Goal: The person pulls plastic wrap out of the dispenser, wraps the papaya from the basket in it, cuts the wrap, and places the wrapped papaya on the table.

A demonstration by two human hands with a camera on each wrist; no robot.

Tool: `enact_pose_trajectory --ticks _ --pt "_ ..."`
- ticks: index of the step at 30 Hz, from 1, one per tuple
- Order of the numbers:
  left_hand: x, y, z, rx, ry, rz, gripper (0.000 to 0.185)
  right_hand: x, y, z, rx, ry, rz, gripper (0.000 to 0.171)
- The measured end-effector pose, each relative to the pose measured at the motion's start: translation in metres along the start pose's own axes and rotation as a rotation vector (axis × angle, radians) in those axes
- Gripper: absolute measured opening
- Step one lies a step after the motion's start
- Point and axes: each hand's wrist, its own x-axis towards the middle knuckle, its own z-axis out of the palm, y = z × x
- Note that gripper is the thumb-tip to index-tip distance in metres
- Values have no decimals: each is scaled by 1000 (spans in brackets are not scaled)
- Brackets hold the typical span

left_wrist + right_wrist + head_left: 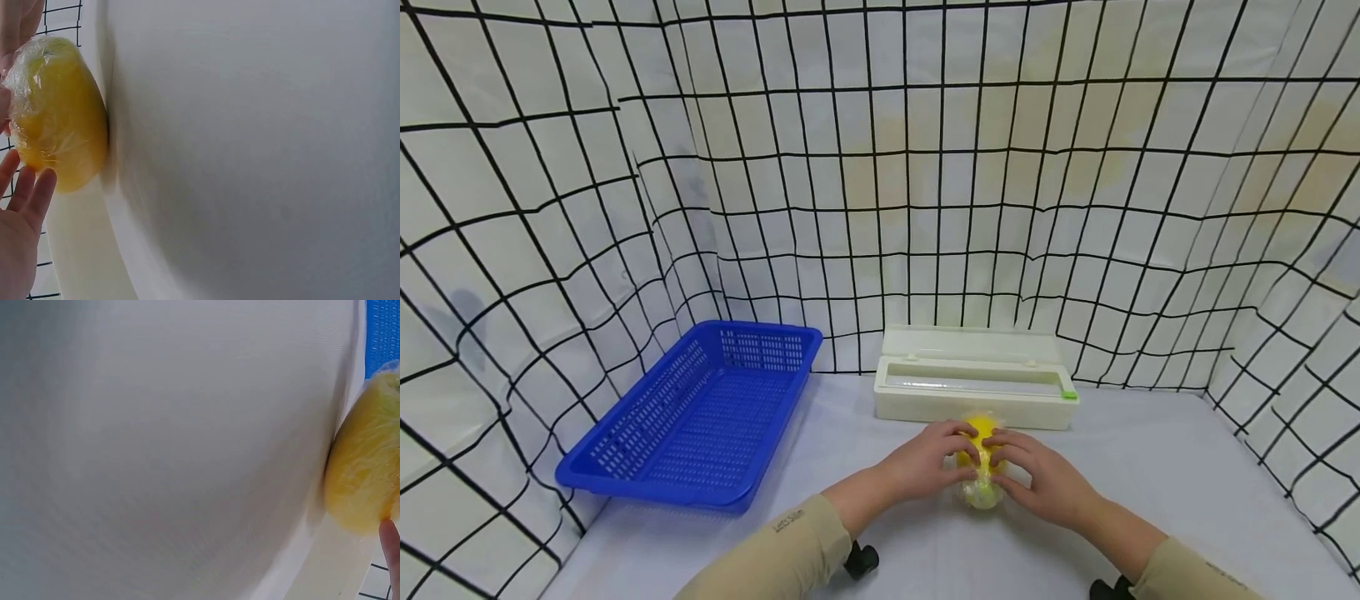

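Note:
Between my two hands a yellow fruit or vegetable (pixel 982 427) lies wrapped in clear cling film, greenish at its near end. My left hand (pixel 928 461) curves round its left side, fingertips against the film. On the opposite side my right hand (pixel 1047 478) holds it with bent fingers and thumb. In the left wrist view the wrapped yellow piece (pixel 69 119) shows wrinkled film, with fingertips (pixel 44 181) right at its edge. A fingertip (pixel 389 528) meets the yellow piece (pixel 359 469) in the right wrist view, where most of the right hand is out of frame.
Just behind the hands stands a white cling film dispenser (pixel 970 410), its lid raised, a film roll inside and a green slider at the right. A blue perforated basket (pixel 737 497) sits at the left. Black wire mesh (pixel 907 208) borders the white-covered table (pixel 1187 467).

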Motion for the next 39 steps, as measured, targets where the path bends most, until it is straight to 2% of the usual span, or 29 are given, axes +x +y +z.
enact_pose_trajectory --ticks 5,10,16,21,25,28,32,35,39 --pt "3 0 4 -10 38 -4 25 3 -1 -1 24 -10 17 30" --pt "3 3 5 -19 63 -18 36 2 0 -2 -19 -49 42 30" --pt "1 7 3 -10 47 -71 36 0 3 -2 -128 -47 52 43" --pt "2 9 0 11 32 -93 37 1 4 -2 -116 -51 130 51" --pt "-1 10 -1 -4 27 -115 37 0 2 -3 0 -78 238 49" --pt "-6 10 -2 -31 29 -124 38 0 -4 -3 116 -98 372 54" --pt "-10 9 -4 -81 52 -136 40 5 -14 -3 213 -152 568 78" --pt "-12 7 -5 -120 90 -177 41 7 -19 -1 215 -196 666 94" --pt "-13 1 -9 -136 142 -258 45 8 -22 3 183 -217 715 102"
